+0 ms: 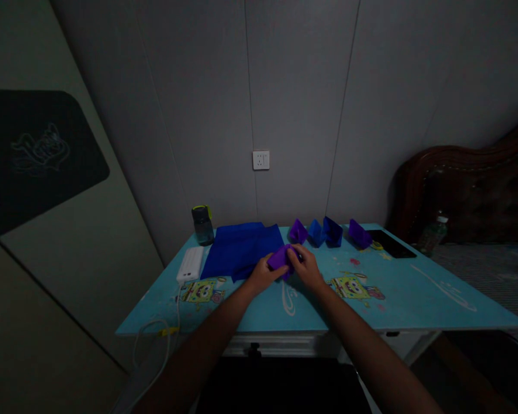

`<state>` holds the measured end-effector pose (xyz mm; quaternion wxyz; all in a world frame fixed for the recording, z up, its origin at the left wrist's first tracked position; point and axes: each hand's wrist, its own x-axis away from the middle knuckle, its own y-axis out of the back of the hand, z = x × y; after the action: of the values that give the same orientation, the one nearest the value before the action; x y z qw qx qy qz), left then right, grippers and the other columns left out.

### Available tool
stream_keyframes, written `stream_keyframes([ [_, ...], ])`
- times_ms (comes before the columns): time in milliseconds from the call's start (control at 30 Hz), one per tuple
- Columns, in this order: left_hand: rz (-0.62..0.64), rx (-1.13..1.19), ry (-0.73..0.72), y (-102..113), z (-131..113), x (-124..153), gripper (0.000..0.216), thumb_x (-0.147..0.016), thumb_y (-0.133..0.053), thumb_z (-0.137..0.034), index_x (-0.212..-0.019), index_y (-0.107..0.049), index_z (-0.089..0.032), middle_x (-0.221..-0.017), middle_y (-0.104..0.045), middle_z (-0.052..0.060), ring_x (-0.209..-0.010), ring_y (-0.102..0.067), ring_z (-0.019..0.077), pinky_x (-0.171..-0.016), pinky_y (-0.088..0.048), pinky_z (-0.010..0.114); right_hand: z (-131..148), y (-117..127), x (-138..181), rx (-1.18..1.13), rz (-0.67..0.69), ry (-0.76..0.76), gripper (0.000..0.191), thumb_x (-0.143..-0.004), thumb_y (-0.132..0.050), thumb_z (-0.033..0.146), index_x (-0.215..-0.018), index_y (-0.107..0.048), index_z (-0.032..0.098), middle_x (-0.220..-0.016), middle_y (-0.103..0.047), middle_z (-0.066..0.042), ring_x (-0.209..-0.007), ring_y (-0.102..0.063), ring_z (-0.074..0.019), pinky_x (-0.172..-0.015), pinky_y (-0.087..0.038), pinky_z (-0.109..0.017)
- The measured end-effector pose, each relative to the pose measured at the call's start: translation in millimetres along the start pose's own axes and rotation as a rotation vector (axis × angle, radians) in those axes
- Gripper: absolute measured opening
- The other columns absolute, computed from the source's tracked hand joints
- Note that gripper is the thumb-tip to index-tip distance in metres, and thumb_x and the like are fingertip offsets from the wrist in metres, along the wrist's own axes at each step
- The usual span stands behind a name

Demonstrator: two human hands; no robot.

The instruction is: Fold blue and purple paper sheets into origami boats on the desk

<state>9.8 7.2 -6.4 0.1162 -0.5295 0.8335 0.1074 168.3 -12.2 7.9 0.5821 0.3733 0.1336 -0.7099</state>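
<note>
A piece of folded purple paper (278,259) is held above the middle of the table. My left hand (263,276) grips its left side, the thumb lying along the lower edge. My right hand (305,265) pinches the right side, fingers closed over the paper. Its exact folds are partly hidden by the fingers. Behind my hands stand folded paper boats: a purple boat (298,232), a blue boat (316,233), a dark blue boat (332,232) and, farther right, another purple boat (360,234). Blue sheets (237,247) lie flat to the left of my hands.
A white power bank (190,264) with a cable lies at the table's left, before a dark water bottle (203,225). A black tablet-like slab (391,244) rests at the right, beside a yellow item (377,245). The light-blue tabletop (414,299) meets a wall behind.
</note>
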Motion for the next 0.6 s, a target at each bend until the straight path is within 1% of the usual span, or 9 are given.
stream_keyframes([
  [67, -0.035, -0.063, -0.048, 0.5, -0.8, 1.0, 0.046, -0.067, -0.076, -0.041, -0.1, -0.061, -0.013, -0.083, -0.065, 0.002, -0.072, -0.059, 0.0143, -0.068, -0.047, 0.025, 0.1, 0.3, 0.9, 0.008, -0.011, -0.032, 0.032, -0.089, -0.053, 0.047, -0.091, -0.069, 0.019, -0.084, -0.066, -0.007, -0.078, -0.059, -0.0219, -0.072, -0.045, -0.032],
  [133, -0.044, -0.081, -0.072, 1.4, -3.1, 2.5, 0.045, -0.071, -0.072, -0.044, -0.101, -0.057, -0.015, -0.084, -0.064, 0.002, -0.072, -0.059, 0.014, -0.065, -0.046, 0.023, -0.2, 0.5, 1.5, -0.001, -0.007, -0.057, 0.032, -0.088, -0.055, 0.046, -0.088, -0.07, 0.018, -0.081, -0.067, -0.006, -0.075, -0.059, -0.0211, -0.071, -0.045, -0.032],
  [200, -0.035, -0.088, -0.071, 2.8, -5.5, 4.4, 0.042, -0.074, -0.067, -0.046, -0.101, -0.054, -0.017, -0.083, -0.064, 0.001, -0.07, -0.058, 0.0136, -0.063, -0.046, 0.023, -0.9, 0.1, 2.0, -0.027, 0.033, -0.077, 0.031, -0.086, -0.057, 0.046, -0.087, -0.071, 0.018, -0.079, -0.068, -0.004, -0.074, -0.059, -0.0206, -0.07, -0.046, -0.031],
  [267, -0.005, -0.149, -0.083, 4.3, -6.8, 6.1, 0.038, -0.076, -0.066, -0.046, -0.097, -0.053, -0.017, -0.079, -0.062, 0.0, -0.068, -0.057, 0.013, -0.061, -0.045, 0.022, -1.6, -0.6, 2.6, -0.049, 0.095, -0.095, 0.031, -0.085, -0.058, 0.046, -0.086, -0.071, 0.018, -0.079, -0.068, -0.004, -0.074, -0.059, -0.0206, -0.07, -0.046, -0.031],
  [400, 0.028, -0.302, -0.126, 5.6, -6.9, 8.1, 0.033, -0.075, -0.068, -0.042, -0.091, -0.053, -0.018, -0.076, -0.058, -0.002, -0.069, -0.054, 0.0133, -0.062, -0.043, 0.022, -2.4, -1.6, 3.5, -0.083, 0.183, -0.153, 0.033, -0.084, -0.058, 0.047, -0.084, -0.071, 0.017, -0.077, -0.069, -0.004, -0.074, -0.061, -0.0205, -0.069, -0.047, -0.031],
  [500, 0.023, -0.309, -0.105, 4.6, -6.7, 7.7, 0.027, -0.077, -0.064, -0.038, -0.092, -0.053, -0.018, -0.079, -0.059, -0.001, -0.071, -0.055, 0.0148, -0.065, -0.045, 0.025, -3.2, -2.2, 3.2, -0.113, 0.187, -0.184, 0.033, -0.084, -0.059, 0.048, -0.084, -0.07, 0.017, -0.078, -0.069, -0.004, -0.074, -0.061, -0.0201, -0.069, -0.047, -0.031],
  [600, 0.007, -0.325, -0.115, 3.3, -6.7, 6.5, 0.023, -0.079, -0.061, -0.034, -0.095, -0.055, -0.018, -0.082, -0.06, 0.001, -0.074, -0.056, 0.0166, -0.07, -0.047, 0.027, -4.6, -3.8, 2.7, -0.158, 0.156, -0.199, 0.032, -0.082, -0.062, 0.048, -0.084, -0.068, 0.017, -0.078, -0.067, -0.003, -0.073, -0.06, -0.019, -0.07, -0.047, -0.031],
])
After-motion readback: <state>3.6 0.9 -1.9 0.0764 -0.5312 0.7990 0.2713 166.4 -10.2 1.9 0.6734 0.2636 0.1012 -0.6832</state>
